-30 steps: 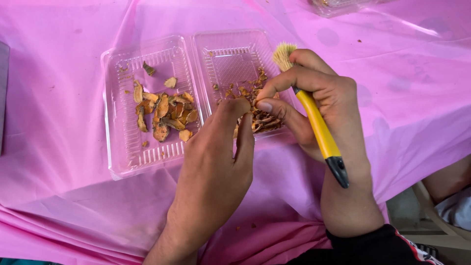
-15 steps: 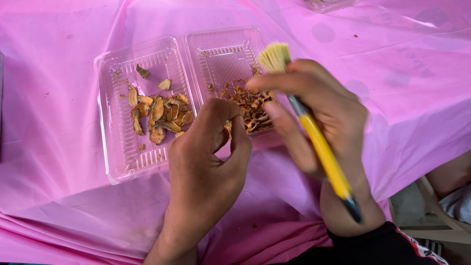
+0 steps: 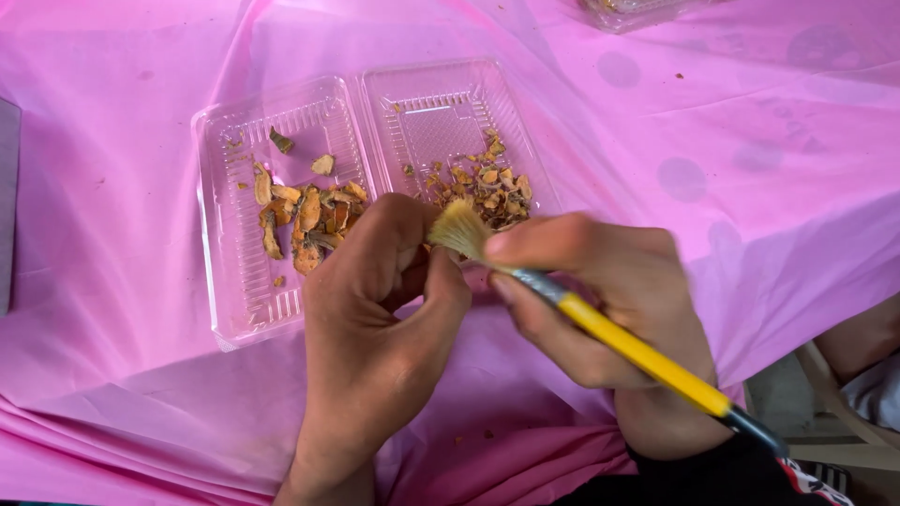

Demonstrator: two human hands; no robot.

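A big pink plastic sheet (image 3: 141, 394) is covering the whole table, and it is lying in soft folds near the bottom edge. On the sheet, at about eleven o'clock from the middle of the view, a clear plastic box with two open halves (image 3: 234, 309) is lying flat. The left half is holding a small heap of orange and brown peel pieces (image 3: 309, 220), and the right half is holding a heap of smaller orange crumbs (image 3: 487, 187) at its near corner. The left hand (image 3: 375, 347) is coming up from six o'clock, with its back facing the camera. Its fingers are curling shut around something small, but the thing is hiding behind them, so I cannot tell what it is. The right hand (image 3: 609, 300) is sitting at about four o'clock, just beside the left hand. Its fingers are closing tight around a paint brush with a yellow handle, a silver metal band and pale bristles (image 3: 600, 333). The handle is pointing down toward five o'clock, and its dark tip is lying over a black sleeve (image 3: 712, 478). The bristles are pointing toward ten o'clock and touching the fingertips of the left hand, right at the near edge of the box. Another clear plastic box (image 3: 637, 11) is peeking in at one o'clock, at the top edge.
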